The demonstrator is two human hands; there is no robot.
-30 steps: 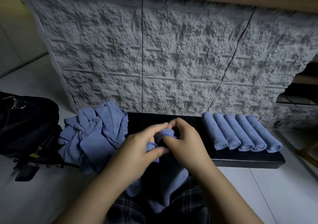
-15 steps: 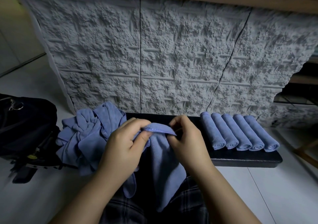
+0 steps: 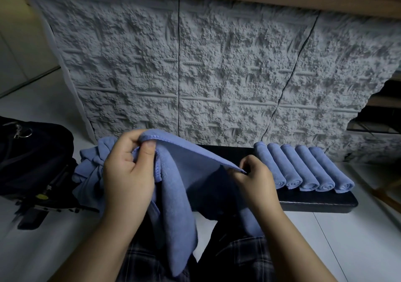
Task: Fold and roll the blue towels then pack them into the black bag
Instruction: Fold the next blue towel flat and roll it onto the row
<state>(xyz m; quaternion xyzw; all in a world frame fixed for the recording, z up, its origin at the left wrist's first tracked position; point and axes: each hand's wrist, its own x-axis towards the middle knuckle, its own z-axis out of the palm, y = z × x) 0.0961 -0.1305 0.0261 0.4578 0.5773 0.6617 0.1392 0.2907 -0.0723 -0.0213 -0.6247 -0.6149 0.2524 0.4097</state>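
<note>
I hold one blue towel (image 3: 173, 195) spread between my hands above my lap. My left hand (image 3: 128, 173) pinches its upper corner, raised over the bench. My right hand (image 3: 253, 177) pinches the other corner of the top hem, lower and to the right. The rest of the towel hangs down over my knees. A heap of loose blue towels (image 3: 91, 169) lies on the left end of the black bench (image 3: 314, 201). Several rolled blue towels (image 3: 303, 169) lie side by side on its right end. The black bag (image 3: 32, 158) sits on the floor at the left.
A rough grey textured panel (image 3: 217, 64) stands right behind the bench. Pale floor tiles (image 3: 347, 249) surround the bench. A dark strap or buckle part (image 3: 32, 218) of the bag lies on the floor at the front left. My checked trousers (image 3: 238, 260) fill the bottom.
My hands have drawn apart along the towel's hem. The left rose with its corner and the right slid rightward, so the bunched towel has opened out.
</note>
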